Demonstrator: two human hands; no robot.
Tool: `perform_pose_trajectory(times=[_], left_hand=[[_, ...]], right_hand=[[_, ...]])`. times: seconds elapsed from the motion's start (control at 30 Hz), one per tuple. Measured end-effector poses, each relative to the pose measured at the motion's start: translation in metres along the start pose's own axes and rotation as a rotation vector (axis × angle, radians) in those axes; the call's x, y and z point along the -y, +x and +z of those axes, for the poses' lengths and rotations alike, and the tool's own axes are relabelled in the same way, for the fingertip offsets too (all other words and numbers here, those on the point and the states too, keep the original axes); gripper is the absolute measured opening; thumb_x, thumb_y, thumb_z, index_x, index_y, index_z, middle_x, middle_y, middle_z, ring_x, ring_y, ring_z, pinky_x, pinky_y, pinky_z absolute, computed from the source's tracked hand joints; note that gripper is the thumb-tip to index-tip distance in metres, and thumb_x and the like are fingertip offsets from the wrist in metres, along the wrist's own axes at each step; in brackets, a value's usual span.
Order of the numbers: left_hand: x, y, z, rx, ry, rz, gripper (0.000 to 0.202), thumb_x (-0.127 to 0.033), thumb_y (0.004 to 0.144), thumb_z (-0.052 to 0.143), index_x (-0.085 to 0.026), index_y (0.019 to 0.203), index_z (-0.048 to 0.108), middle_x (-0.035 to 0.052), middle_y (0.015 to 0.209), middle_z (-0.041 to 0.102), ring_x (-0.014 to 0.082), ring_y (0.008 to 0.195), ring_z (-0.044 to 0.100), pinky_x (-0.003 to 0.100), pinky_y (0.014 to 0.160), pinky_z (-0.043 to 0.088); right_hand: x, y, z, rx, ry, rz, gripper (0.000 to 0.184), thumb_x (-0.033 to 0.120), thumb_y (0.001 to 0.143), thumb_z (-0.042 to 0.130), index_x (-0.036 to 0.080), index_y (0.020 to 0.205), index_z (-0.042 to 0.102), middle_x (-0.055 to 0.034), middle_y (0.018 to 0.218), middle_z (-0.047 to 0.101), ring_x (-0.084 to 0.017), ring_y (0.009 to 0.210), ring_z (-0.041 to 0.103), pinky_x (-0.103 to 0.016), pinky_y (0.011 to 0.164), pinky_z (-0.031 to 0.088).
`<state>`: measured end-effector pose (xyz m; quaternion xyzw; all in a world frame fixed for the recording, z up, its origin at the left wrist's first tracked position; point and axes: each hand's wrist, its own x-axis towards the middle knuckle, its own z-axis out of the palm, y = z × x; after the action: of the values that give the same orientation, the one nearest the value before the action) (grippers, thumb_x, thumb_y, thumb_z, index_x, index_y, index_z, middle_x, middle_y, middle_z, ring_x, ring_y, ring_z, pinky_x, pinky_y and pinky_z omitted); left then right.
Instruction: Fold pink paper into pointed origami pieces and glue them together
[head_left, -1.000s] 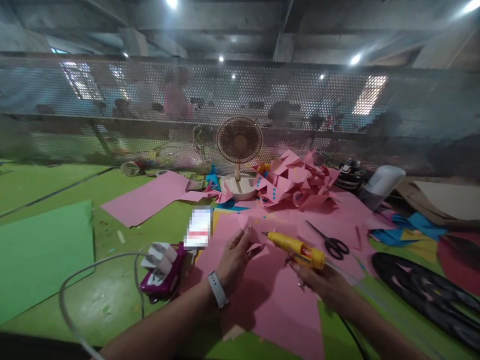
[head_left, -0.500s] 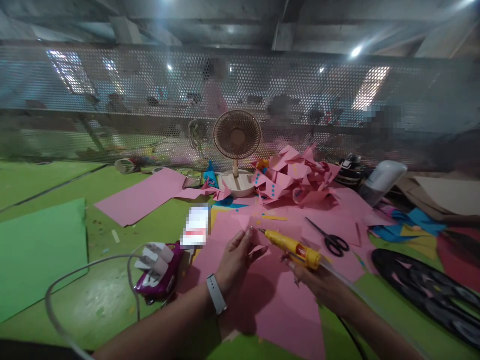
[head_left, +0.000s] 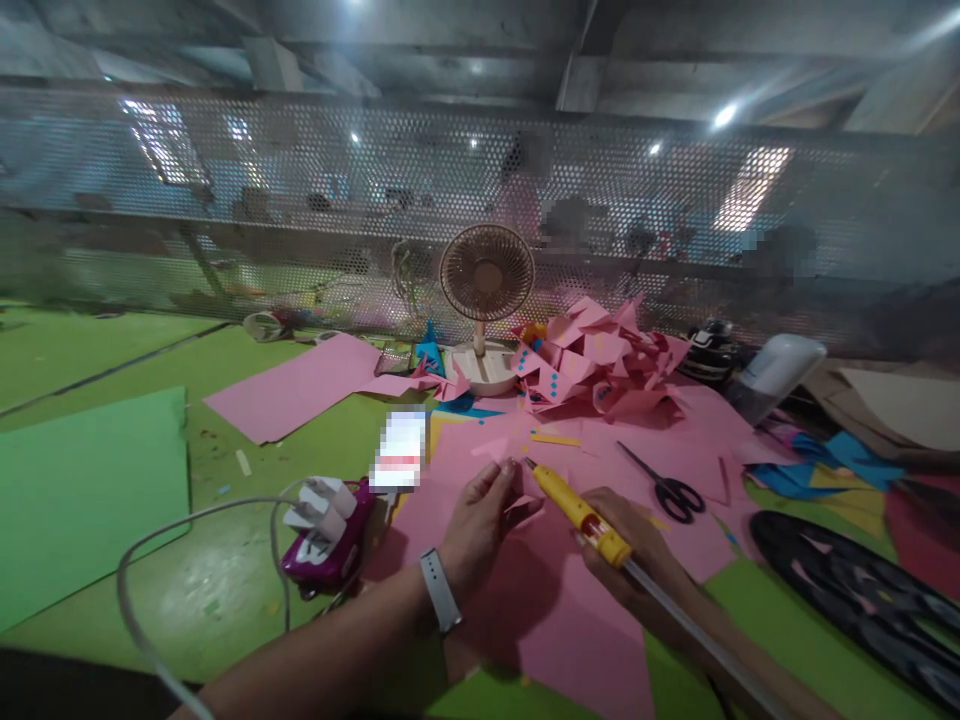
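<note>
My right hand [head_left: 626, 545] is wrapped round a yellow hot glue gun [head_left: 574, 505], a long clear glue stick [head_left: 694, 610] trailing from its back end. The nozzle points up and left, close to the fingertips of my left hand [head_left: 480, 515]. Those fingers are pinched on a small piece of folded pink paper [head_left: 531, 486], partly hidden by the hand. Beneath both hands lie large sheets of pink paper [head_left: 570, 630]. A pair of black scissors [head_left: 667, 488] rests on the paper beyond my right hand.
A small fan [head_left: 486, 285] stands behind, beside a heap of folded pink paper shapes [head_left: 592, 355]. To the left are a phone [head_left: 400, 450], a purple power strip [head_left: 330, 550] with a cable, and green paper [head_left: 90, 500]. A black tray [head_left: 847, 600] lies right.
The glue gun has turned in my right hand, its back end swinging down and toward me. My left hand keeps its pinch. The whole view has shifted slightly.
</note>
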<state>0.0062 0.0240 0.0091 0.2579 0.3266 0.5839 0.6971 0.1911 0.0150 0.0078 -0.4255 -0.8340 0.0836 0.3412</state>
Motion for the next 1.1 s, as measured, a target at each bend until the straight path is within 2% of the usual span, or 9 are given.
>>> perform_pose_trajectory(times=[0.07, 0.2, 0.33, 0.47, 0.57, 0.8, 1.1], left_hand=[[0.0, -0.001, 0.0, 0.013, 0.02, 0.013, 0.023, -0.036, 0.069, 0.071, -0.016, 0.072, 0.06, -0.0032, 0.067, 0.054, 0.009, 0.064, 0.056, 0.031, 0.077, 0.049], [-0.001, -0.002, 0.001, 0.045, 0.062, 0.064, 0.021, -0.036, 0.073, 0.067, -0.016, 0.074, 0.061, -0.0024, 0.071, 0.053, 0.0094, 0.068, 0.054, 0.031, 0.079, 0.049], [-0.002, -0.002, 0.002, 0.039, 0.076, 0.075, 0.023, -0.037, 0.072, 0.067, -0.016, 0.071, 0.06, -0.0029, 0.069, 0.051, 0.0094, 0.068, 0.052, 0.032, 0.08, 0.049], [-0.001, -0.003, 0.001, 0.044, 0.067, 0.05, 0.024, -0.038, 0.072, 0.067, -0.016, 0.071, 0.058, -0.0029, 0.068, 0.051, 0.0091, 0.065, 0.054, 0.031, 0.079, 0.048], [0.0, -0.002, 0.0, 0.042, 0.07, 0.035, 0.025, -0.038, 0.072, 0.067, -0.016, 0.069, 0.057, -0.0036, 0.067, 0.05, 0.0085, 0.062, 0.054, 0.03, 0.077, 0.049], [-0.003, -0.002, 0.001, 0.022, 0.107, 0.082, 0.025, -0.037, 0.074, 0.066, -0.015, 0.069, 0.056, -0.0035, 0.068, 0.046, 0.0078, 0.064, 0.049, 0.031, 0.079, 0.05], [-0.002, 0.0, 0.0, 0.021, 0.126, 0.097, 0.023, -0.037, 0.076, 0.064, -0.015, 0.074, 0.058, -0.0015, 0.075, 0.048, 0.0092, 0.071, 0.049, 0.031, 0.079, 0.05]], right_hand=[[-0.007, -0.002, 0.004, 0.024, -0.053, -0.076, 0.02, 0.019, 0.074, 0.047, 0.02, 0.094, 0.052, -0.0053, 0.084, 0.06, -0.02, 0.076, 0.058, -0.033, 0.07, 0.045], [-0.009, -0.005, 0.006, 0.074, -0.048, -0.066, 0.026, 0.015, 0.076, 0.044, 0.019, 0.102, 0.047, -0.0095, 0.094, 0.058, -0.022, 0.084, 0.058, -0.033, 0.07, 0.046], [-0.006, -0.005, 0.004, 0.024, -0.033, -0.072, 0.027, 0.014, 0.076, 0.043, 0.02, 0.102, 0.044, -0.0087, 0.091, 0.057, -0.022, 0.083, 0.057, -0.033, 0.068, 0.047], [-0.004, -0.005, 0.001, 0.086, -0.077, -0.115, 0.026, 0.017, 0.08, 0.043, 0.02, 0.106, 0.045, -0.0093, 0.095, 0.057, -0.023, 0.084, 0.056, -0.035, 0.073, 0.044], [-0.006, -0.006, 0.0, 0.119, -0.149, -0.174, 0.027, 0.02, 0.081, 0.043, 0.018, 0.108, 0.046, -0.0092, 0.094, 0.057, -0.023, 0.081, 0.055, -0.036, 0.07, 0.042], [-0.004, -0.011, -0.003, 0.13, -0.096, -0.078, 0.029, 0.019, 0.084, 0.04, 0.019, 0.112, 0.04, -0.0127, 0.103, 0.054, -0.024, 0.088, 0.056, -0.035, 0.068, 0.046], [0.0, -0.008, -0.003, 0.153, -0.028, -0.047, 0.021, 0.018, 0.084, 0.041, 0.02, 0.105, 0.043, -0.0111, 0.102, 0.054, -0.024, 0.093, 0.057, -0.034, 0.071, 0.049]])
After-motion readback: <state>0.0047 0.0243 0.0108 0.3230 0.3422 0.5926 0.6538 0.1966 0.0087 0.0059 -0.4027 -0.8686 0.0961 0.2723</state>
